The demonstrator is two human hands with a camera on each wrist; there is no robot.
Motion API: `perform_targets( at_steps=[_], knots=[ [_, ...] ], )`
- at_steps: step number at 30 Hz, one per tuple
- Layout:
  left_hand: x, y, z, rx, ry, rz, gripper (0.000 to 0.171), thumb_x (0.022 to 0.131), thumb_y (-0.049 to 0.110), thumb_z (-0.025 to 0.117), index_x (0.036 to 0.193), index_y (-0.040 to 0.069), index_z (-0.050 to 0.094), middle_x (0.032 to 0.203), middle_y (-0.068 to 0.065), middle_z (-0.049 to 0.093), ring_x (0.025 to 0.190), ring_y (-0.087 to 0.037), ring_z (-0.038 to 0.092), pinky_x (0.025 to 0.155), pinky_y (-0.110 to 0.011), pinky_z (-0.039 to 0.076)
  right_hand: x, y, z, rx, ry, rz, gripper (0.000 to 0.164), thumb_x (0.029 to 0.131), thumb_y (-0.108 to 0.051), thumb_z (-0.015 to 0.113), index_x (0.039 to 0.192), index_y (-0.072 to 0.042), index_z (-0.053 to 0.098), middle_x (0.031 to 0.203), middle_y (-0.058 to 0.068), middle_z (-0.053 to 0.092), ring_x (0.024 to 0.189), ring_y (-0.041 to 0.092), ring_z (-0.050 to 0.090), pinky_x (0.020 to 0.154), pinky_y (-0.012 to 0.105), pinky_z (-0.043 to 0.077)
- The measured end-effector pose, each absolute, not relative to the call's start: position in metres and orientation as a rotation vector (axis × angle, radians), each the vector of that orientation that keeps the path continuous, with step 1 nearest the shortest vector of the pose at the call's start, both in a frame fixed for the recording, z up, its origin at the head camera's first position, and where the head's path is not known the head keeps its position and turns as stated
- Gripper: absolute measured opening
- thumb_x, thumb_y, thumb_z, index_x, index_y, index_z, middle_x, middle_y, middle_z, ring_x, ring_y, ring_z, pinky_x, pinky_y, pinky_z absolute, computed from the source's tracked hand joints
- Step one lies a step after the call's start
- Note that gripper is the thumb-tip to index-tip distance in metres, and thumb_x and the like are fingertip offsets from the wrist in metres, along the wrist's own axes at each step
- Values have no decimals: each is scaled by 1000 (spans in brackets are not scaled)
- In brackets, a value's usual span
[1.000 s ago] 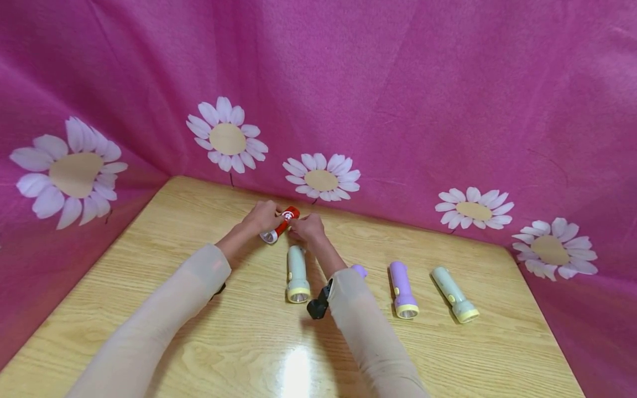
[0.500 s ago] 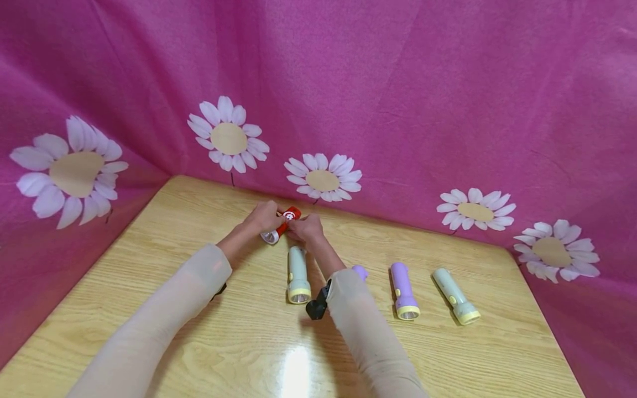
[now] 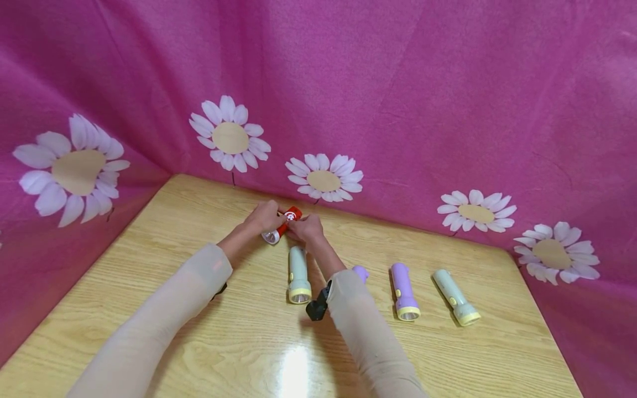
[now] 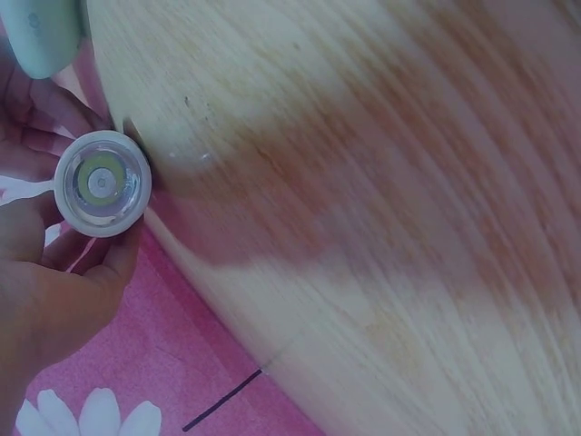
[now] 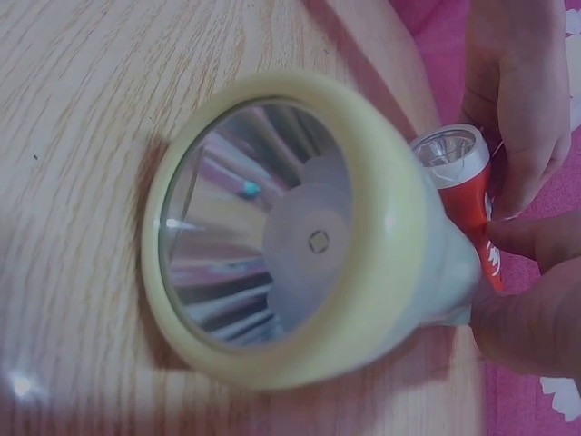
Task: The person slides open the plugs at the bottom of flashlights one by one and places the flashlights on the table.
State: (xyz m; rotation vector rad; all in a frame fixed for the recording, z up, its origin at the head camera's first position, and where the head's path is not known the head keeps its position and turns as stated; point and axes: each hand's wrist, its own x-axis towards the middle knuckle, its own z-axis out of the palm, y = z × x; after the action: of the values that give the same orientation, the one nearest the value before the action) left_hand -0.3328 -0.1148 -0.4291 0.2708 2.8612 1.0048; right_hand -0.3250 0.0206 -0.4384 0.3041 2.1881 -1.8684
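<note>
A red flashlight [image 3: 293,213] with a white head and a white printed emblem lies slanted near the back edge of the table, its lens toward me. My left hand [image 3: 264,218] holds it from the left, fingers and thumb around the body behind the head. From the right, my right hand [image 3: 308,227] grips the same flashlight, its thumb on the upper side of the red body. In the left wrist view the flashlight's lens [image 4: 102,184] faces the camera between both hands. Just below my right hand lies a pale green flashlight [image 3: 298,271] with a yellow rim.
To the right on the wooden table [image 3: 239,337] lie a purple flashlight [image 3: 403,287] and another pale green flashlight [image 3: 454,293]. A second purple flashlight [image 3: 360,272] is mostly hidden by my right sleeve. Pink cloth [image 3: 388,110] with white flowers stands along the back and sides.
My right hand has shifted very slightly left against the red flashlight. My left hand and the other flashlights stay in place; the head view has shifted a little.
</note>
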Motion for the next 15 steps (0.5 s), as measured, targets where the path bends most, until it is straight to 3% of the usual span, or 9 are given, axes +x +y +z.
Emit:
perform_targets(
  at_steps=[7, 11, 15],
  knots=[
    [-332, -115, -429, 267, 2853, 1005, 30, 97, 12, 59, 120, -3, 70, 95, -15, 68, 76, -20, 56, 63, -23, 44, -326, 21, -439, 306, 2179, -1857, 17, 92, 0, 69, 96, 9, 54, 109, 26, 65, 98, 33, 70, 78, 31, 59],
    [-332, -115, -428, 260, 2845, 1007, 29, 97, 11, 58, 121, -2, 70, 96, -15, 68, 75, -20, 55, 62, -22, 41, -325, 21, -438, 311, 2185, -1836, 25, 93, -2, 69, 107, 13, 54, 108, 24, 65, 96, 31, 71, 78, 30, 59],
    [-331, -115, -427, 263, 2853, 1008, 29, 96, 10, 59, 120, -2, 70, 99, -16, 69, 77, -21, 56, 64, -23, 42, -325, 21, -438, 318, 2206, -1809, 25, 93, -3, 69, 107, 12, 55, 102, 22, 67, 91, 27, 72, 77, 29, 59]
  ],
)
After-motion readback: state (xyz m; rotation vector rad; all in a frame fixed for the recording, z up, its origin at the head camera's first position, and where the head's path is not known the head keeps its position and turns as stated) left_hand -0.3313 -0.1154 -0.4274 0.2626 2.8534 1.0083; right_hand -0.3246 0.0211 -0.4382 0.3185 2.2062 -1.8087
